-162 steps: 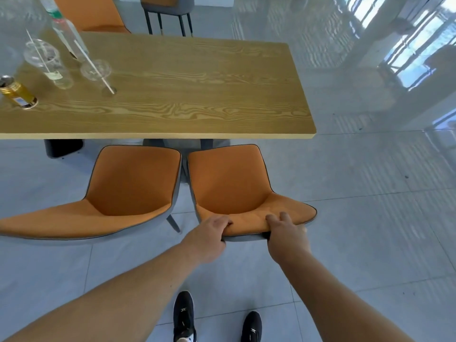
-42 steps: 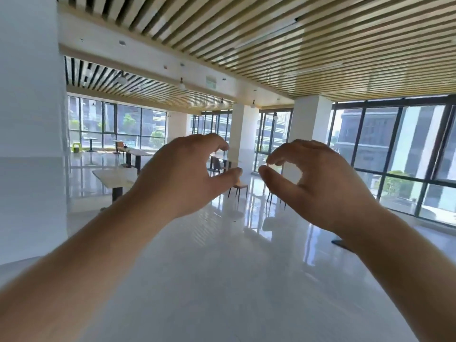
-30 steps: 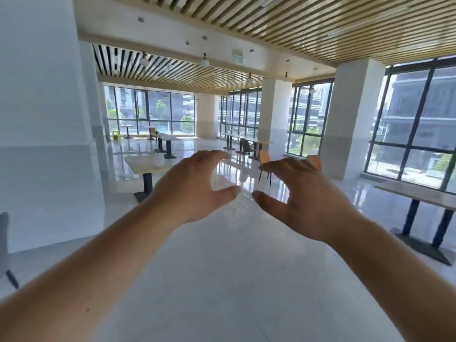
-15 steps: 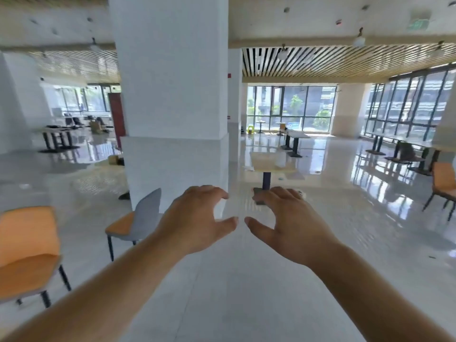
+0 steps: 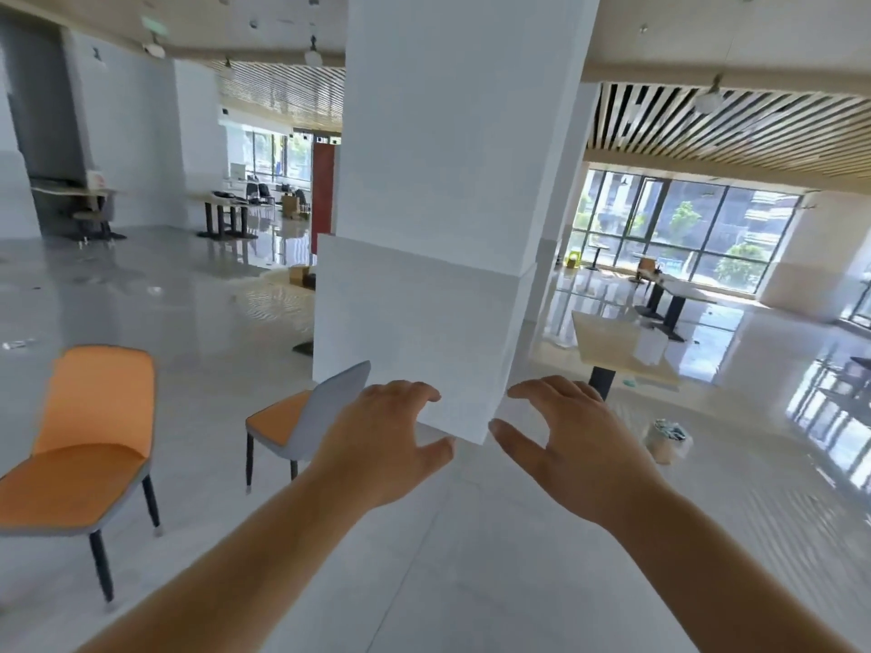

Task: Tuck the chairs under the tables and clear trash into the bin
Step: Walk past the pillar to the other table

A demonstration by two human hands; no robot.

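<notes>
My left hand and my right hand are both raised in front of me, palms down, fingers spread, holding nothing. An orange chair stands loose on the floor at the left, facing me. A second chair with a grey back and orange seat stands just left of my left hand, farther away, beside the pillar. A light wooden table stands to the right behind the pillar, with a white object on it. A small bin holding trash sits on the floor right of my right hand.
A big white square pillar rises straight ahead. Glossy grey tiled floor spreads all around. More tables and chairs stand far left and far right by the windows. Cardboard boxes lie left of the pillar.
The view has swung from the table with two orange chairs up across the hall and round to the left. Both hands let go of the chair back and now hang spread and empty.
</notes>
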